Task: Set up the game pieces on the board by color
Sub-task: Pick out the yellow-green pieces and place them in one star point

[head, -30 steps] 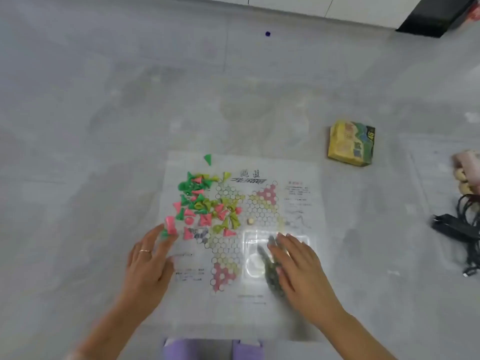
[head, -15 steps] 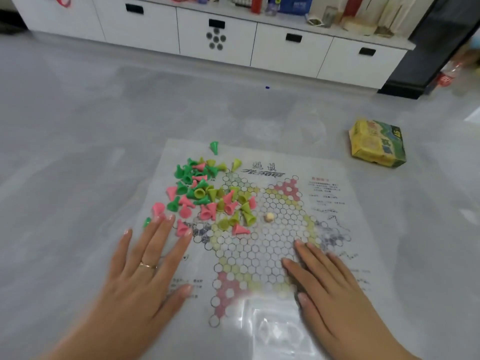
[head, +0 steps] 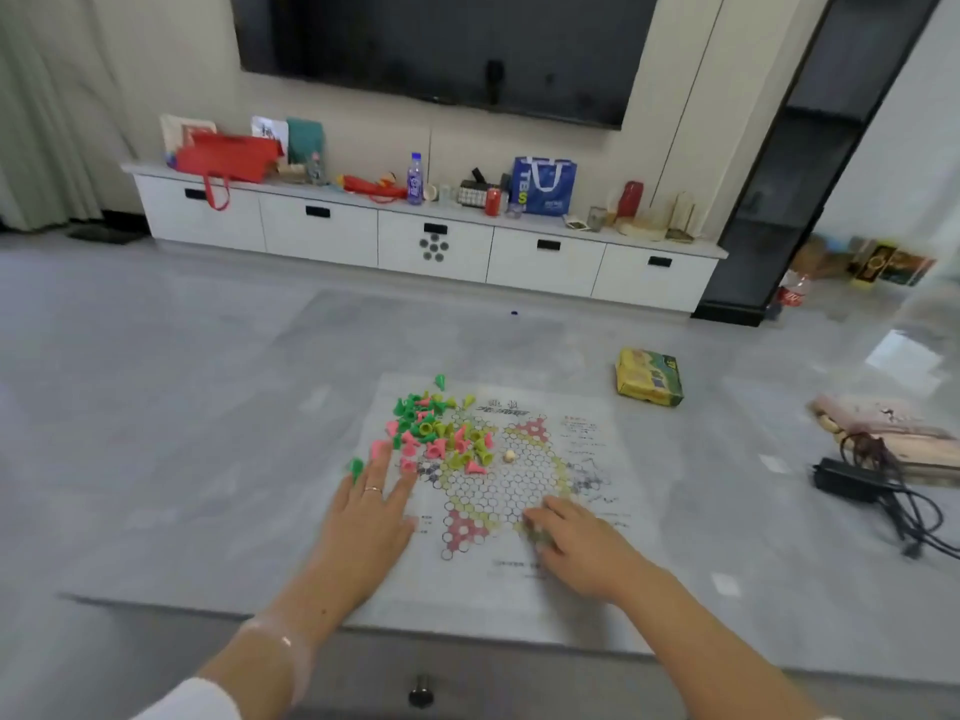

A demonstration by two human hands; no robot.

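Nearest, both hands lay on the paper board (head: 597, 459), which was spread flat on the grey worktop (head: 182, 459). Left hand (head: 366, 522): palm down, fingers (head: 382, 459) spread and extended, gripping nothing, tips at the near edge of the piece pile; a ring showed on one finger. Right hand (head: 582, 545): knuckles up, fingers curled over the near-right part of the hexagon grid; whether they closed on anything could not be told, as motion blur smeared that spot. Beyond the left fingertips lay the mixed pile of cone pieces (head: 441, 433), green, pink and yellow-green together, unsorted, on the far-left part of the board; most lay tipped over. One green piece (head: 356, 467) sat off the paper, just beside the left hand, and another (head: 440, 380) at the far edge. A small pale bead-like object (head: 510, 456) rested on the grid, identity unclear. Judgement: sorting had not begun; no colour zone held pieces. Risks: a sweep of the spread left hand could scatter cones off the thin sheet, and dragging either palm could shift or crease the paper. Further right stood a yellow box (head: 649, 376) and, at the frame edge, a tangled black cable (head: 883, 491). Printed text on the board was illegible.
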